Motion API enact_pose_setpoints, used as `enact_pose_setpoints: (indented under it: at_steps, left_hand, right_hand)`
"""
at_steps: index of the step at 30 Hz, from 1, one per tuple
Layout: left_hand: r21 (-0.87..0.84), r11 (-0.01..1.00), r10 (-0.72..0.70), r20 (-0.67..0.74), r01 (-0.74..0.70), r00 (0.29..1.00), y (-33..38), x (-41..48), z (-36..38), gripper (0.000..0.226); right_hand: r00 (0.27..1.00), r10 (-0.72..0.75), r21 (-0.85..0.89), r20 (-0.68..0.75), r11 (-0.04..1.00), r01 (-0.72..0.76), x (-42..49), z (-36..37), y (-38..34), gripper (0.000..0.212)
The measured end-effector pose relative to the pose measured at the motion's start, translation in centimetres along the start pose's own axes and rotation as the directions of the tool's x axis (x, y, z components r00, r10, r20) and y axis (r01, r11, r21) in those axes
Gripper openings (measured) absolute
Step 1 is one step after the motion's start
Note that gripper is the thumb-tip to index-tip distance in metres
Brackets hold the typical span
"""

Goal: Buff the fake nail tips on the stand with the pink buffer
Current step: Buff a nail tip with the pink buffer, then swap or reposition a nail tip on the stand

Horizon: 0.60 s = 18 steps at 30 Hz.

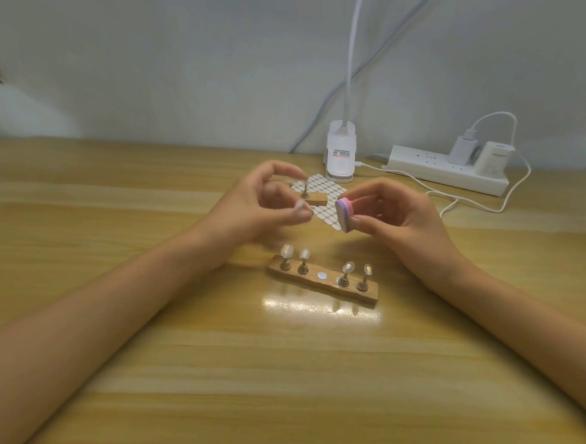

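My right hand pinches the pink buffer, a thick oval pad with a lilac layer, raised over the middle of the table. My left hand pinches one small peg with a clear tip, blurred. Below them I see the rough wooden stand with four glossy clear nail tips on metal pegs and one bare silver disc. Toward the far edge I count one sheet of white oval stickers, one white clip lamp and one power strip.
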State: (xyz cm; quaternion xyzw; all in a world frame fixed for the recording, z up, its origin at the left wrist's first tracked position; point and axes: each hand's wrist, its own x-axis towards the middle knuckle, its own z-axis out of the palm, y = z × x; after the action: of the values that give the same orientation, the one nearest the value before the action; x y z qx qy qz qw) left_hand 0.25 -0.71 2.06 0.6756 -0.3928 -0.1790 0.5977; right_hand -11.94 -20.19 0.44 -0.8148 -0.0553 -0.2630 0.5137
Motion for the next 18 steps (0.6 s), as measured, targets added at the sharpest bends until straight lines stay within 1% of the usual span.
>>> enact_pose_setpoints:
  at_steps: [1,2,3,4,6,8,13,16,18]
  left_hand:
    - [-0.033,0.999,0.028,-0.017,-0.028,0.999,0.7,-0.3,-0.3,0.054]
    - [-0.022,0.997,0.073,0.001,-0.073,0.997,1.5,-0.7,-0.3,0.055]
    - [0.038,0.991,0.129,0.056,-0.131,0.990,2.3,-1.2,-0.2,0.055]
    - [0.133,0.972,0.176,0.138,-0.194,0.975,3.0,-1.7,0.2,0.055]
    - [0.307,0.904,0.214,0.278,-0.297,0.936,3.5,-2.5,1.6,0.053]
    - [0.400,0.854,0.209,0.324,-0.334,0.923,3.3,-3.1,2.7,0.051]
    - [0.388,0.880,0.171,0.280,-0.274,0.945,2.5,-3.2,2.3,0.049]
    - [0.360,0.909,0.129,0.235,-0.209,0.963,2.0,-3.1,2.3,0.049]
    - [0.374,0.911,0.100,0.208,-0.173,0.973,1.6,-3.1,2.5,0.048]
  right_hand:
    - [1.000,0.007,0.019,-0.010,1.000,-0.007,0.0,-0.1,0.0,0.033]
    - [1.000,0.012,0.033,-0.015,0.999,-0.012,0.1,-0.1,0.1,0.033]
    - [1.000,0.014,0.044,-0.015,0.999,-0.013,0.1,-0.1,0.1,0.033]
    - [1.000,0.013,0.054,-0.012,0.998,-0.012,0.1,0.0,0.1,0.031]
    - [1.000,0.008,0.070,-0.002,0.998,-0.008,0.0,0.0,0.0,0.024]
    - [1.000,0.005,0.072,0.007,0.997,-0.006,-0.1,-0.1,0.0,0.023]
    - [1.000,0.016,0.045,0.014,0.999,-0.017,-0.2,-0.3,-0.1,0.027]
    - [1.000,0.021,0.050,0.014,0.999,-0.022,-0.2,-0.2,-0.3,0.029]
    - [1.000,0.026,0.043,0.015,0.999,-0.027,-0.3,-0.2,-0.3,0.030]
